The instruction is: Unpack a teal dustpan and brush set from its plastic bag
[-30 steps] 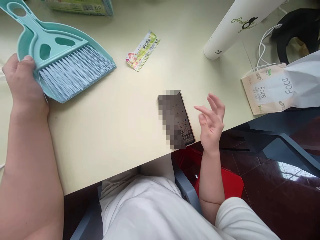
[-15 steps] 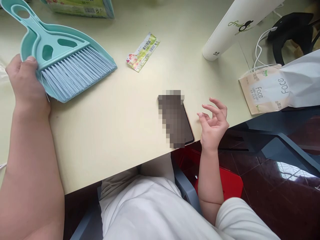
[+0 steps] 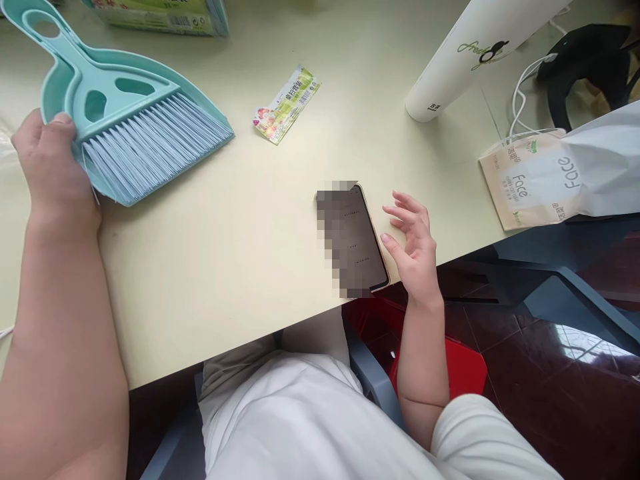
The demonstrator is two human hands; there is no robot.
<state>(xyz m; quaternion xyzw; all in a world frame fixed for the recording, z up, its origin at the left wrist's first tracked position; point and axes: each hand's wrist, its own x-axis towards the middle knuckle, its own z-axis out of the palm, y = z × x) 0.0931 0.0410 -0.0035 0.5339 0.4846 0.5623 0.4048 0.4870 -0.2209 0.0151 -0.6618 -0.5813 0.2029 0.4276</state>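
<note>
At the left, my left hand (image 3: 53, 157) grips the side edge of a turquoise dustpan (image 3: 195, 100), thumb on top. A matching hand brush (image 3: 155, 143) with pale blue bristles is nested in the dustpan. On the right, my right hand (image 3: 413, 247) hovers just beside a smartphone (image 3: 367, 237), fingers apart and holding nothing. The phone lies near the table's front edge, part of its screen blurred out by blocks. A green and white printed label card (image 3: 287, 105) lies between the dustpan and a white cylinder.
The white cylinder with lettering (image 3: 450, 73) stands at the back right. Right of it are a paper bag marked "Face" (image 3: 530, 180), a white cable (image 3: 517, 100) and a black curved object (image 3: 555, 87). A green package (image 3: 160, 17) sits at the back. A red object (image 3: 465, 367) shows below the table (image 3: 200, 280).
My right hand has moved left toward the phone, and its fingers have straightened. More of the phone's screen shows. My left hand, the dustpan and the brush have stayed in place.
</note>
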